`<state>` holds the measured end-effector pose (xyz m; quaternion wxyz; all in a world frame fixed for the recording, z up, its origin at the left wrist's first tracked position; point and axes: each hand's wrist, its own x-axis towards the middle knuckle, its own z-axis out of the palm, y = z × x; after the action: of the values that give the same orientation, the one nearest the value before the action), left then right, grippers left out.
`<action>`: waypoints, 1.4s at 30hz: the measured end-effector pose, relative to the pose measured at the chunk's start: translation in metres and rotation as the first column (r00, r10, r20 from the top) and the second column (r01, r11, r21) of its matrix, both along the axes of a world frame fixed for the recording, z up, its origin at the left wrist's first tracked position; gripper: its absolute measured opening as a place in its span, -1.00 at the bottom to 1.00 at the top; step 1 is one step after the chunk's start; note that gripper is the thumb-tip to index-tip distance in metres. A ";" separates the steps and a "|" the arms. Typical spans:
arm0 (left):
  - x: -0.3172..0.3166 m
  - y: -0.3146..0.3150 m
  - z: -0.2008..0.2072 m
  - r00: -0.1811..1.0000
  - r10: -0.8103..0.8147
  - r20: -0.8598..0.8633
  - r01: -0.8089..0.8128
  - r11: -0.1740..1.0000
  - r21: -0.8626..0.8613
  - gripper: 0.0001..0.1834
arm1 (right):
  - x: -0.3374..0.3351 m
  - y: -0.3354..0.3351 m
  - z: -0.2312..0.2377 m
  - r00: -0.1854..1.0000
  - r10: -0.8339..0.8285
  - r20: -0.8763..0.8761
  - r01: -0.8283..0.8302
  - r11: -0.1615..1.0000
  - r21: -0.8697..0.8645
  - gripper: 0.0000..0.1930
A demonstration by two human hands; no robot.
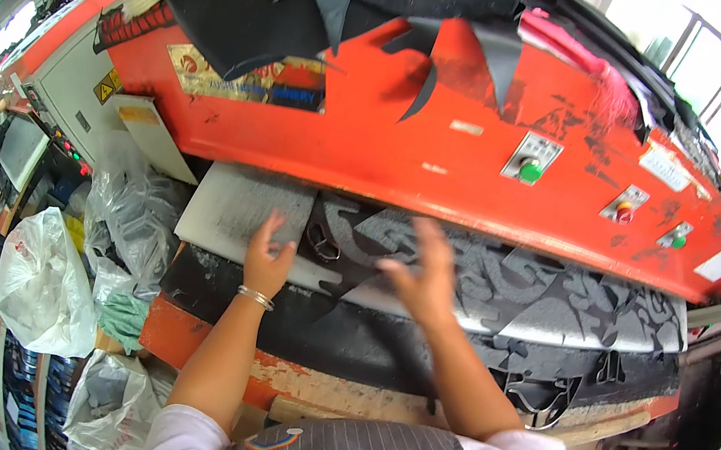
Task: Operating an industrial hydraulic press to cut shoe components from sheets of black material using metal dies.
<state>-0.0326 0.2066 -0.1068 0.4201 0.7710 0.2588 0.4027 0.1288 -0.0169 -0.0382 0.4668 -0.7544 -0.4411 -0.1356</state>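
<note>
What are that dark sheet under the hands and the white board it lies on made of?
Dark sheet: looks like thin leather or synthetic leather, matte and limp, with shapes cut out of it. White board: probably plastic, dull, its surface scored with fine marks. The left hand rests at the board's edge.

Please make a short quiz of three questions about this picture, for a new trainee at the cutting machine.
1. True or false: the left hand lies flat on the white cutting board.
2. Which wrist wears a thin metal bracelet? A) left B) right C) neither
3. Fill in: the dark sheet on the board, under the red machine head, is full of cut-out ____.

Key
1. True. It rests near the board's left end, beside the sheet's edge.
2. A. The right hand is blurred, open, above the dark sheet, holding nothing visible.
3. Holes, where shapes were cut away.
</note>
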 end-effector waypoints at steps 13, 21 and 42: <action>0.242 -0.221 0.185 0.714 -0.699 -0.036 0.679 0.678 0.283 -0.61 | 0.356 -0.352 0.090 0.418 -0.881 -0.220 0.880 0.332 0.341 0.07; 0.188 -0.212 0.138 0.733 -0.668 -0.133 0.663 0.655 0.363 -0.63 | 0.315 -0.371 0.104 0.642 -0.699 -0.316 0.766 0.565 0.306 -0.17; -0.040 -0.260 0.021 0.826 -0.115 -0.552 0.297 0.921 0.253 -0.66 | 0.020 0.049 -0.002 0.984 -0.053 0.171 0.150 0.766 -0.626 -0.56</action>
<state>-0.0726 -0.0532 -0.0853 0.2401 0.9339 0.2071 0.1650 0.1488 0.0319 -0.0406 0.1433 -0.8787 -0.4517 -0.0575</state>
